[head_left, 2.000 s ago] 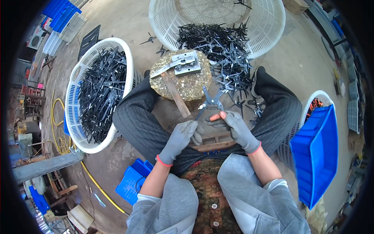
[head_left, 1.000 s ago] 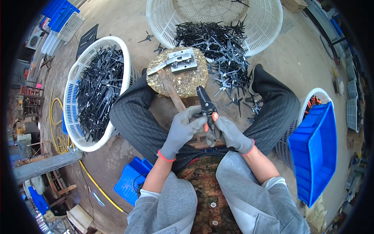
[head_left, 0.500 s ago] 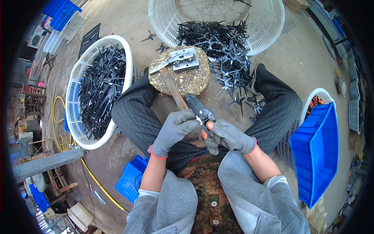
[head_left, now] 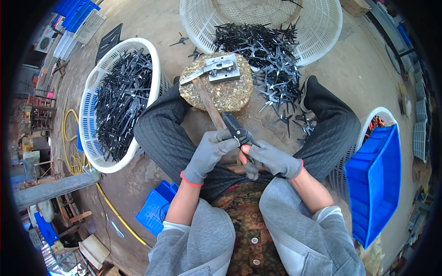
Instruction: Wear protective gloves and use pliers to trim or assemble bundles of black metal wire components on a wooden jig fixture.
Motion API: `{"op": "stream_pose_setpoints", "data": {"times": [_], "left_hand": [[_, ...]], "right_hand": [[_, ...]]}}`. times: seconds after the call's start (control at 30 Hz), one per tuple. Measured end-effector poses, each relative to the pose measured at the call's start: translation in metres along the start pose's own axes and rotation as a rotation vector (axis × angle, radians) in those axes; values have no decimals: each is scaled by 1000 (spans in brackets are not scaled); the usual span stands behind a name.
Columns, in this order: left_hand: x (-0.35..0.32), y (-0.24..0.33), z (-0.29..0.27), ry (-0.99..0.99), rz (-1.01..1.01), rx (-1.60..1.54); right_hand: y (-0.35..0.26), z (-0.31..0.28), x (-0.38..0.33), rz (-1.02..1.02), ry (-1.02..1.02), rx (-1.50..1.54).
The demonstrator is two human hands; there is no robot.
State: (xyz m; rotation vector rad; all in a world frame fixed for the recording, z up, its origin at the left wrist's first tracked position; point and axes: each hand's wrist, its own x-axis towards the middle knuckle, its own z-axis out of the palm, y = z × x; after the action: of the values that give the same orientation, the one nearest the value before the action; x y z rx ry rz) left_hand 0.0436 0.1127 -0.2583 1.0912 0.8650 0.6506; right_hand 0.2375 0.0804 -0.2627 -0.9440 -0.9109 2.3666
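black pliers held in both gloved hands over the lap

the left hand (head_left: 209, 154), in a grey glove with an orange cuff, is curled with its fingers pressed together around the joint of a pair of black pliers (head_left: 237, 131). the right hand (head_left: 271, 161), gloved alike, is closed around the lower handles, which are hidden inside the grip. the pliers are held above the lap, between the knees, nose pointing away from the body and jaws seen closed.

the tool is judged to be stiff forged steel, fairly light for one hand, hard and unlikely to be harmed by knocks; a dark, possibly oily finish could make it slippery, so the handles near the pivot are thought the surest place to take hold.

just beyond the hands a wooden handle (head_left: 209, 103) is seen running up to a round stone block (head_left: 216, 92), on which a grey metal jig (head_left: 214, 69) is laid. a loose heap of black pliers (head_left: 271, 64) is spilled from a tipped white basket (head_left: 322, 27) ahead. a second white basket (head_left: 94, 138), filled with like pieces, is set to the left, and a blue crate (head_left: 373, 179) to the right.
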Motion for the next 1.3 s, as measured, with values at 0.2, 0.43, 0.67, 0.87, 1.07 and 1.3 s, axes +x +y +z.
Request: {"op": "stream_pose_setpoints", "data": {"times": [0.2, 0.43, 0.67, 0.87, 1.07, 1.3], "left_hand": [[-2, 9, -12, -58, 54, 24], [-11, 99, -104, 483, 528, 90], [15, 54, -318, 923, 161, 710], [-42, 8, -409, 1242, 54, 1210], [-138, -31, -470, 1134, -852, 1392], [-135, -36, -444, 1072, -708, 1436]], "right_hand": [[-7, 16, 15, -166, -12, -72], [-19, 17, 39, -286, 81, -259], [-6, 14, 50, -219, 160, -245], [-1, 4, 55, -189, 245, -346], [5, 2, 56, -189, 281, -385], [15, -5, 49, -181, 304, -383]]}}
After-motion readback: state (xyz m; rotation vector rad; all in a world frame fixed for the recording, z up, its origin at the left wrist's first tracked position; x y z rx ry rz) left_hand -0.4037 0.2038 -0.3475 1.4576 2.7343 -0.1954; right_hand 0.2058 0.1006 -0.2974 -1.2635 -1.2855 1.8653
